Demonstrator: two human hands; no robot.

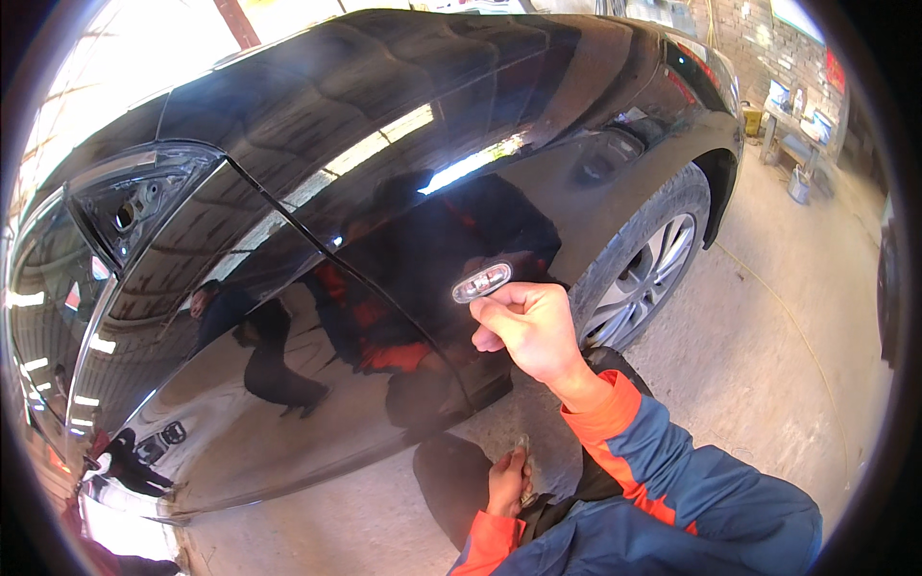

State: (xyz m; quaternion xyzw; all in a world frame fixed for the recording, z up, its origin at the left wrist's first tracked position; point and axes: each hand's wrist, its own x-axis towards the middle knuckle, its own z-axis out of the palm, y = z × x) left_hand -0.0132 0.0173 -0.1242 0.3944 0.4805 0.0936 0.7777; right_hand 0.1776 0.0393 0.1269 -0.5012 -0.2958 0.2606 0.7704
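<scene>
My right hand (523, 326) reaches up to the black front fender (519, 221) of a car. Its thumb and fingers are closed at the lower right edge of a small oval side marker lamp (482, 282) with a clear lens and pale rim. The lamp is against or just off the fender; whether it sits in an opening is hidden. Low by my knee, my left hand (509, 482) is closed around a small, pale, partly see-through piece (523, 451), mostly covered by the fingers.
Right of the lamp is the front wheel (643, 269) with silver spokes. The door (259, 374) lies left of the panel gap, below a bare mirror mount (130, 206). A thin yellowish line (783, 302) crosses the concrete floor. Far right stands a small bench (807, 130) with containers.
</scene>
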